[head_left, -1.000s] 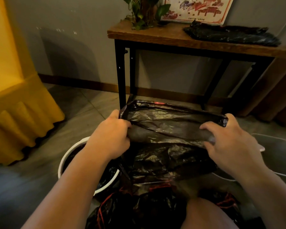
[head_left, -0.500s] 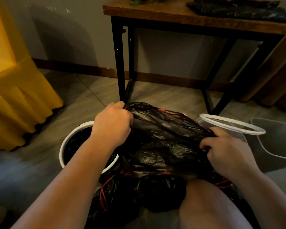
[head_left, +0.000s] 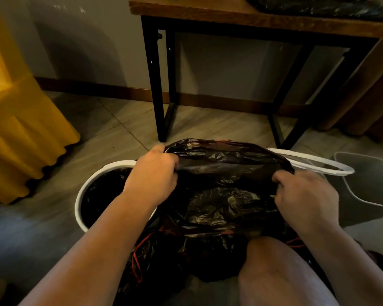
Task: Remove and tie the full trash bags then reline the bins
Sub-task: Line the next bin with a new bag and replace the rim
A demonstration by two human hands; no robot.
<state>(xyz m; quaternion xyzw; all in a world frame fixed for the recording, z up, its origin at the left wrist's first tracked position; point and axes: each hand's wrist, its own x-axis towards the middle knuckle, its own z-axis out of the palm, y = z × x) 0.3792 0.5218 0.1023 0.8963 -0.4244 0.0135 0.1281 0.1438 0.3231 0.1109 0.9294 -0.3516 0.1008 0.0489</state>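
Left hand (head_left: 153,173) and right hand (head_left: 305,195), fingers curled, grip the mouth of the crumpled black plastic trash bag (head_left: 226,164) at centre; I'd spread it wide, then hook it over the white-rimmed clear bin (head_left: 318,161) at 2 o'clock

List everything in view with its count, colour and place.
held trash bag: one, black, stretched between both hands above the bins
round bin: one, white, black-lined, on the floor at left
hoop: one, white, right of the held bag
square bin: one, grey, far right on the floor
floor bags: count unclear, black with red strings, bottom centre
table: one, wooden top with black legs, against the wall
folded bags: count unclear, black, on the table
cloth: one, yellow, far left
knee: one, bare, bottom right
left hand: fingers grip the bag's left edge
right hand: fingers grip its right edge
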